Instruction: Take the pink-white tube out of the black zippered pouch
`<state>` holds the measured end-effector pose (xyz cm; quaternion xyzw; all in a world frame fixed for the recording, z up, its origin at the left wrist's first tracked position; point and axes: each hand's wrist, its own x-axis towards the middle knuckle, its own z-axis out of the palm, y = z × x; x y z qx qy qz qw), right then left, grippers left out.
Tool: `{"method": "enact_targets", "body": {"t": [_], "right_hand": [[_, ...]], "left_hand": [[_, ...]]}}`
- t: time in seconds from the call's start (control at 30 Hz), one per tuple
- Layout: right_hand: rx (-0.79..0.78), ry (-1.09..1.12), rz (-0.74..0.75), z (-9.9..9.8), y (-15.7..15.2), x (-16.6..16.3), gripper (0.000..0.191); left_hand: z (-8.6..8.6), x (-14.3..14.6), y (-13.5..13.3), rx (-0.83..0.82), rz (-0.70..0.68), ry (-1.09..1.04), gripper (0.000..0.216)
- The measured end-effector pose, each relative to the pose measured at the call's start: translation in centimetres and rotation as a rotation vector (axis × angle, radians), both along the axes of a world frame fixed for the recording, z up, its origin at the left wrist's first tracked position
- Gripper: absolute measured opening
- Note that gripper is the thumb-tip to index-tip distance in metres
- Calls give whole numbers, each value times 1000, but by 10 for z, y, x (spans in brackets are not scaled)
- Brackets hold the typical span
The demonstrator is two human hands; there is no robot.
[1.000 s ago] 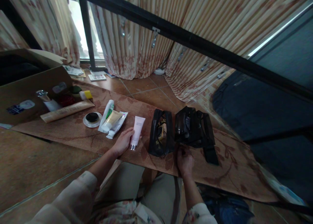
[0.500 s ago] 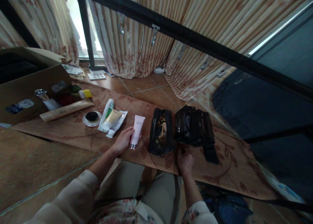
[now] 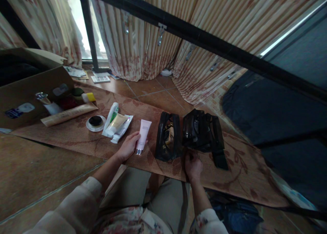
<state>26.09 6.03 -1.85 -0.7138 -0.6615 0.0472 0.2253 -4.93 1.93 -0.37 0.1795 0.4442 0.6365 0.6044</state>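
Observation:
My left hand (image 3: 127, 146) rests on the brown patterned mat (image 3: 84, 138), fingers curled around the lower end of a pale pink tube (image 3: 143, 131) that lies flat. My right hand (image 3: 193, 165) sits at the mat's near edge, fingers curled just below a black folded pouch (image 3: 201, 130); what it holds, if anything, is hidden. Between the hands stands an open black toiletry bag (image 3: 167, 138) with gold items inside.
Left of the pink tube lie several tubes (image 3: 116, 124), a round black-lidded jar (image 3: 95, 121) and a long tan tube (image 3: 68, 114). An open cardboard box (image 3: 28, 91) stands at far left. Curtains (image 3: 153, 40) hang behind; a dark bedframe bar (image 3: 204, 40) crosses overhead.

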Motion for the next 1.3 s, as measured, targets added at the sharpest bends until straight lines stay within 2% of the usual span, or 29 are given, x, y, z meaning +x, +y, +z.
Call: {"method": "enact_targets", "body": {"t": [0.5, 0.83, 1.1, 1.3], "right_hand": [[6, 6, 22, 0, 0, 0, 37], [14, 2, 29, 0, 0, 1, 38], [-37, -34, -15, 3, -1, -1, 36], [-25, -5, 7, 3, -1, -1, 36]], "left_hand": [[-5, -2, -1, 50, -75, 71, 39], [-1, -3, -3, 106, -116, 145, 43], [-1, -4, -4, 105, -119, 185, 40], [0, -4, -5, 108, -126, 157, 39]]}}
